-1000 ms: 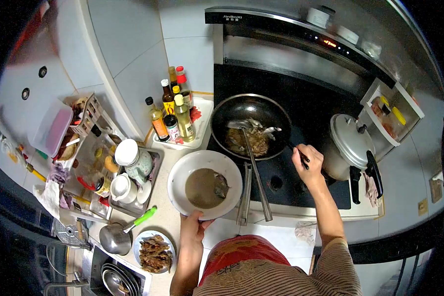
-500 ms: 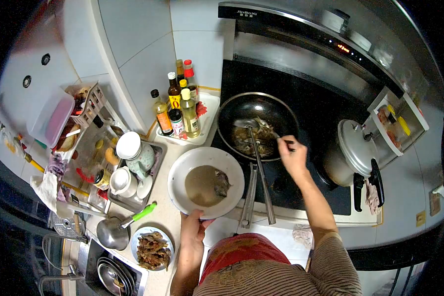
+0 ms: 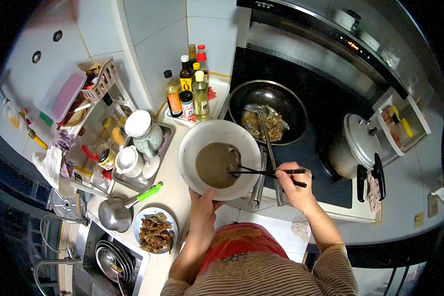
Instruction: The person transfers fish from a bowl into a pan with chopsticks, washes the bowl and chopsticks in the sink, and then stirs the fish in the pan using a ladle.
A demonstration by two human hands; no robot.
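My left hand (image 3: 203, 211) grips the near rim of a large white bowl (image 3: 218, 129), thumb over the edge. Murky brownish liquid fills its bottom, with a dark piece of fish (image 3: 235, 156) at the right side. Black chopsticks (image 3: 264, 172) are pinched in my right hand (image 3: 297, 186), their tips down in the bowl by that piece. Just beyond the bowl is a black wok (image 3: 276, 92) holding pieces of fish (image 3: 281, 129). A metal spatula (image 3: 269, 140) leans in the wok, its handle passing just left of my right hand.
A plate of browned fried pieces (image 3: 155, 232) and a green-handled ladle (image 3: 116, 214) sit left on the counter. Sauce bottles (image 3: 201, 96) stand on a tray behind the bowl. A pressure cooker (image 3: 362, 143) is at right; the sink (image 3: 86, 276) holds stacked pans.
My right hand has come from over the wok to the bowl, bringing the chopstick tips into it. The bowl looks larger, nearer the camera, and the whole view has shifted slightly.
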